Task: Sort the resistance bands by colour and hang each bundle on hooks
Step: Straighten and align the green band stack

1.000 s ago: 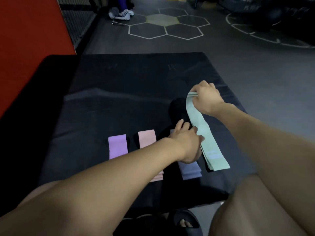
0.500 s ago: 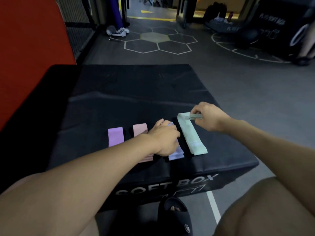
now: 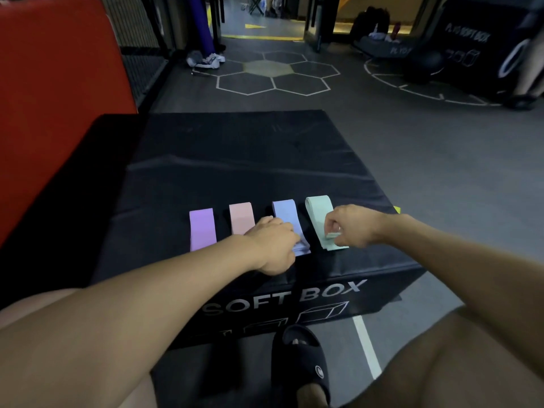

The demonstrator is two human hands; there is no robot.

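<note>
The right hand (image 3: 351,226) pinches the near end of the mint-green bands (image 3: 319,213) between thumb and curled fingers, the stacked edges showing in the grip just right of the frame's centre. The left hand (image 3: 273,245) lies curled over the near end of the blue-violet bands (image 3: 286,214); whether it grasps them or only presses them down cannot be told, since the knuckles hide the fingertips. Both stacks lie flat on the black soft box (image 3: 235,160) that serves as worktop, running away from the viewer. To their left — each apart from its neighbour — lie the pink bands (image 3: 241,216), their near end covered by the left wrist, and the lilac bands (image 3: 202,228), partly crossed by the left forearm. The box's front face reads "SOFT BOX". Below it, at lower centre, a foot in a black slide sandal (image 3: 303,360) rests on the grey floor beside a white line. A red pad (image 3: 59,98) fills the upper left; hexagon floor markings (image 3: 273,75) lie at upper centre — another black box (image 3: 482,48) stands at upper right.
</note>
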